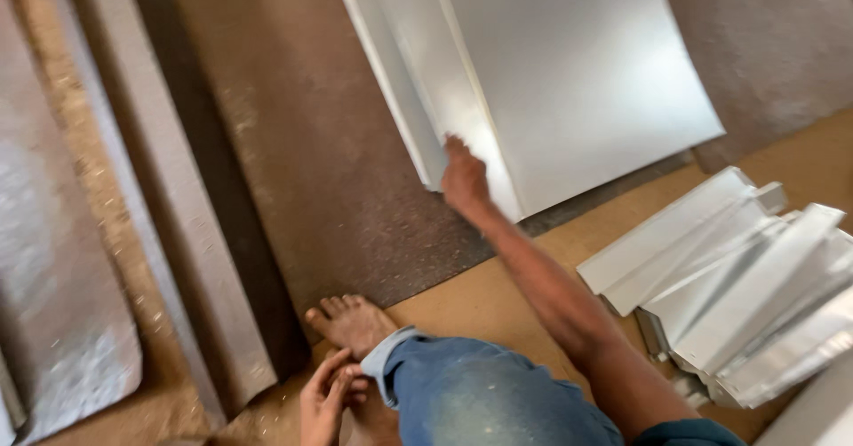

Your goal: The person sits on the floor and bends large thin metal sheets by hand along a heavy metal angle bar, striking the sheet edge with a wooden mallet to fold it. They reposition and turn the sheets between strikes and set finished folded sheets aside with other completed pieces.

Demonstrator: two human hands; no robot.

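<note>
The right hand (465, 178) reaches out to the near corner of the stack of metal sheets (569, 73), its fingers closed on the folded edge of one sheet. The stack lies flat on the brown floor (320, 162). The left hand (324, 402) rests, loosely curled and holding nothing, against the bare foot (354, 322), well short of the stack. A pile of bent metal strips (746, 286) lies to the right of the stack, nearer the person.

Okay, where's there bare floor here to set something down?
Bare brown floor lies between the grey strips on the left and the flat metal sheets that the right hand touches. A tan patch sits below those sheets. The folded metal pile crowds the right; the left hand rests by the foot.
</note>
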